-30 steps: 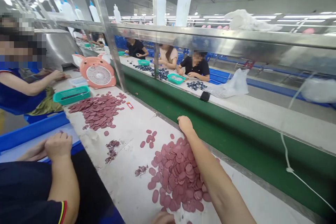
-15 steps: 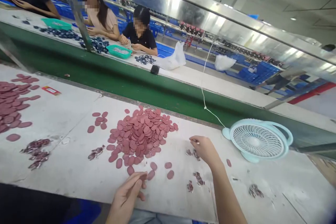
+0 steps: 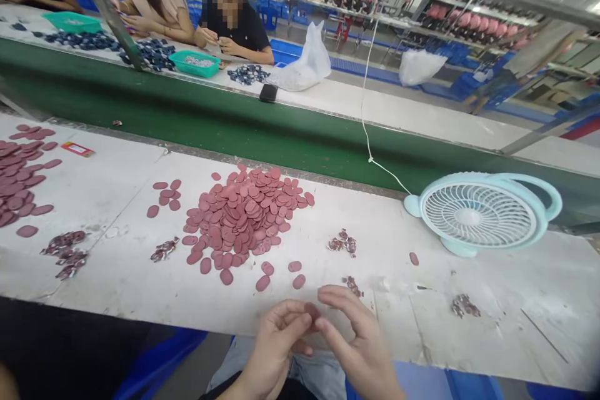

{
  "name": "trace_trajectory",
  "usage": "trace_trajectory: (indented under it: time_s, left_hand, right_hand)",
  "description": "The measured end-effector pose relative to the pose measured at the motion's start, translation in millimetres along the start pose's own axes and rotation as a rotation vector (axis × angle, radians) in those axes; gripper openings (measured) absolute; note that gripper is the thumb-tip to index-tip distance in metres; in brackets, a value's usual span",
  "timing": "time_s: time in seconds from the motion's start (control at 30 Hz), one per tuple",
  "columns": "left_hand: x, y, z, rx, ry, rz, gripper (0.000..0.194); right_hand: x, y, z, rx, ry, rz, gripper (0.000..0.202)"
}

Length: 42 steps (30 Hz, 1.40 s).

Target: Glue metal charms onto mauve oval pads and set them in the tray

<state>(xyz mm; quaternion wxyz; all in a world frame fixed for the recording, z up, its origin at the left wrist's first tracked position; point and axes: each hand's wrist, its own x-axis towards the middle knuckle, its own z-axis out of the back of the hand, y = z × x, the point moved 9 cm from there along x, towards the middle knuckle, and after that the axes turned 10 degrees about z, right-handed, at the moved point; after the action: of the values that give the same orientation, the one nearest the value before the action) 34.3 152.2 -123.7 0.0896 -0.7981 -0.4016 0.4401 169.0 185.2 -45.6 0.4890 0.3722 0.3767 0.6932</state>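
My left hand (image 3: 281,340) pinches a dark red oval disc (image 3: 311,310) between thumb and fingers, above the front edge of the worktable. Close on its right is my right hand (image 3: 354,331), thumb and index finger apart, with the thumb tip by the disc's edge. Beyond both hands lies a big pile of red oval discs (image 3: 246,212), a few loose ones at its near side. Small heaps of dark red and silvery scraps (image 3: 344,242) rest to the right of the pile, one (image 3: 351,285) just past my right fingers.
A light blue fan (image 3: 469,217) stands at the right, its white cord (image 3: 370,156) running upward. More discs (image 3: 19,181) and scraps (image 3: 68,253) lie at the left. Past the green divider (image 3: 262,134), several people work beside teal baskets (image 3: 194,64).
My right hand has come back from the scraps on the right to meet my left hand. My left hand has moved right, still with a disc. The view has tilted down.
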Motion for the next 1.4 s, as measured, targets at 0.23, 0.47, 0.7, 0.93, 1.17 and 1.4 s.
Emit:
trace_trajectory:
  time_s: [0.23, 0.47, 0.7, 0.93, 1.17, 1.4]
  left_hand:
    - [6, 21, -28.4, -0.055, 0.169, 0.171, 0.019]
    - [9, 34, -34.4, -0.210, 0.283, 0.355, 0.015]
    - [4, 35, -31.9, -0.182, 0.278, 0.350, 0.038]
    - [-5, 7, -37.7, 0.128, 0.270, -0.046, 0.021]
    - [-10, 9, -31.5, 0.274, 0.151, -0.134, 0.003]
    - [-10, 25, -29.6, 0.218, 0.258, 0.176, 0.026]
  right_hand:
    - [-10, -6, -1, 0.234, 0.074, -0.082, 0.022]
    - [-23, -43, 17, 0.595, -0.053, -0.243, 0.025]
    - [-66, -94, 24, 0.957, -0.408, -0.539, 0.028]
    - [-85, -57, -27, 0.760, -0.125, -0.497, 0.034]
    - [-56, -31, -4, 0.601, -0.352, -0.176, 0.013]
    - [-46, -13, -2, 0.528, 0.051, -0.106, 0.022]
